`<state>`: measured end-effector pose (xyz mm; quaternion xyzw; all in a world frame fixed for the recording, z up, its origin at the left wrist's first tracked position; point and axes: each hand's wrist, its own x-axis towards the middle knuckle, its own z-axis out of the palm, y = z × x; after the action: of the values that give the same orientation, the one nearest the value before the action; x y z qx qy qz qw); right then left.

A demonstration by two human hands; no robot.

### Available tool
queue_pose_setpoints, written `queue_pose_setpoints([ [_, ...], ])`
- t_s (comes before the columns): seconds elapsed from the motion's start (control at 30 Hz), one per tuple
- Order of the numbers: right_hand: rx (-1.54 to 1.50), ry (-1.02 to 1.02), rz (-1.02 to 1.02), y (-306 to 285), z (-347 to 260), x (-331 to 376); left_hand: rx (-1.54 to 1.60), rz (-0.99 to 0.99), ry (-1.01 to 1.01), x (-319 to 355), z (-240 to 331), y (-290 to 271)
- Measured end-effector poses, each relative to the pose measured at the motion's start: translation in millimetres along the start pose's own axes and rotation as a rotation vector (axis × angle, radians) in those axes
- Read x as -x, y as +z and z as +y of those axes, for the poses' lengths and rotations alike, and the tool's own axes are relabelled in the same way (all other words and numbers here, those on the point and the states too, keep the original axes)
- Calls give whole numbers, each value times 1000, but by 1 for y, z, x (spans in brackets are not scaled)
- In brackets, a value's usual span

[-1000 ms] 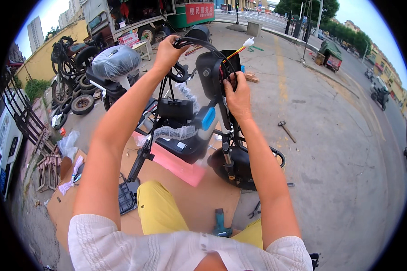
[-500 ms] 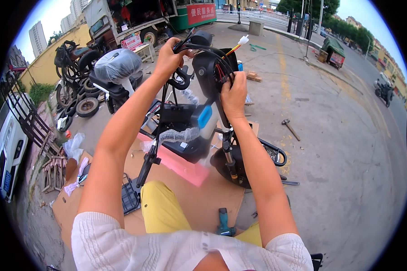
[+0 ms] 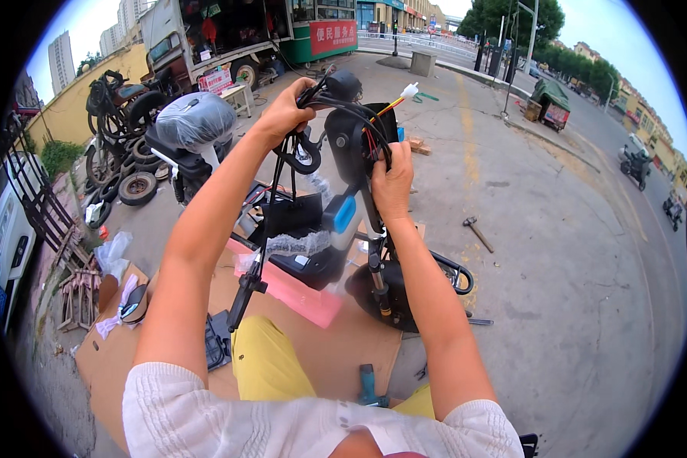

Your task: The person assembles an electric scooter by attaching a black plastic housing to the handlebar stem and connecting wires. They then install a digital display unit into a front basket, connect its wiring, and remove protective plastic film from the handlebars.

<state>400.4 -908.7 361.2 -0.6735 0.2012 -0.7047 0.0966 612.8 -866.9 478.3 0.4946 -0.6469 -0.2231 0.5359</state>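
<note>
While both arms reached up and forward: hands were on the front of a small electric scooter standing on flattened cardboard.
Wire bundle: black cables with red, yellow and orange leads ran across the black head panel, ending in a white connector that stuck up to the right.
Right hand: right hand pressed against the panel's right edge, fingers curled shut around the wires there.
Left hand: left hand was raised at the top left, fingers closed tight on the black cable bunch near the handlebar.
Black hook: a curved black part hung just below the left hand, touching the cables.
Scooter body: black, partly wrapped in clear plastic, with a blue piece and a pink foam strip along its lower side; front wheel sat low to the right.
Near ground: blue-handled tool lay on the cardboard by the yellow trousers; a hammer lay on the concrete to the right, well apart.
Left background: another scooter with a plastic-wrapped seat, a stack of tyres, metal racks.
Far background: truck, green and red shopfront, trees, road with riders at far right.
</note>
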Motion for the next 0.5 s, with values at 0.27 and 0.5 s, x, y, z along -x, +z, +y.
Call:
queue_pose_setpoints([
  [0.27,18,-30,0,0,3,4,-95,-114,3,-18,7,0],
  [0.5,7,-70,-19,-2,5,9,-71,-30,45,-41,-19,17],
])
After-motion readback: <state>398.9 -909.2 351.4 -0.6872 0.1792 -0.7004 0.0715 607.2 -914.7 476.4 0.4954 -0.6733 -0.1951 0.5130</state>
